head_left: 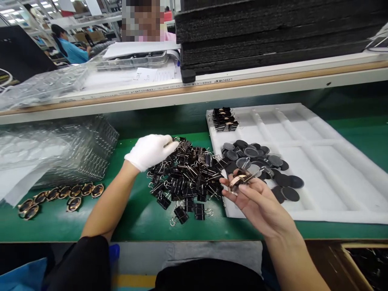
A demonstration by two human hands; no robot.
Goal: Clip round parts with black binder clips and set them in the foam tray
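My left hand (153, 151), in a white glove, reaches to the back edge of a heap of black binder clips (186, 178). Its fingers are pinched together at the heap; whatever lies between the tips is hidden. Bare, my right hand (257, 198) holds a small round piece with a tan-brown rim (238, 182) between thumb and fingers. A binder clip with wire handles (254, 174) appears to be clamped on that piece. Just behind this hand, dark round discs (251, 152), some clear-looking, lie piled on a white foam tray (327, 178).
Clipped pieces (224, 119) stand in the tray's far left corner. Several round tortoiseshell-rimmed pieces (64, 192) lie at left before stacked clear plastic trays (87, 149). A shelf edge (151, 95) crosses overhead, bearing black foam sheets (257, 36). People sit beyond.
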